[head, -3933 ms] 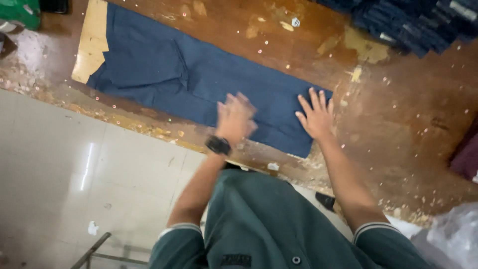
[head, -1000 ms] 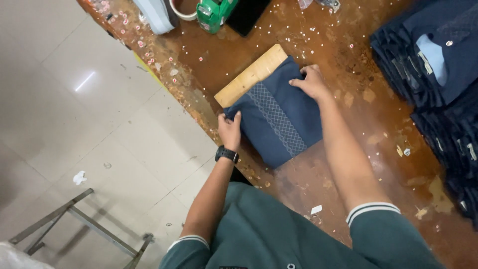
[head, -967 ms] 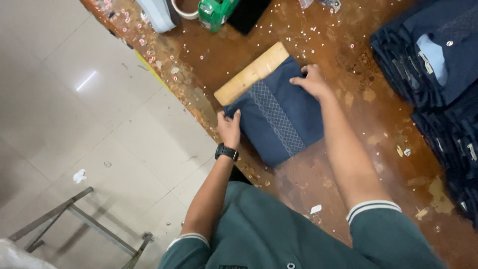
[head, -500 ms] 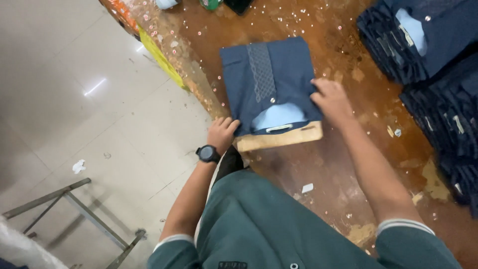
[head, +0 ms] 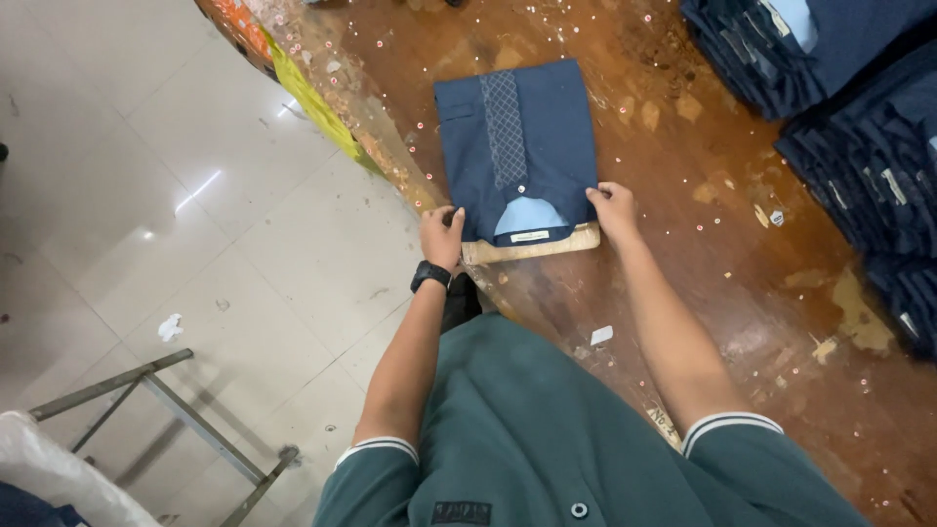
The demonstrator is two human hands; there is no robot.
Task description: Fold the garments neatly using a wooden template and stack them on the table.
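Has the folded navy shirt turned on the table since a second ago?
Yes. The folded navy shirt has turned: its board edge, which pointed away toward the table's far clutter, now faces the person, between left hand and right hand, beside the table edge.

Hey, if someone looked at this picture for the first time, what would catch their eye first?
Probably the folded navy shirt lying on the worn brown table, with the left hand and right hand gripping its near corners. Next, the stacks of similar dark shirts at the table's right edge.
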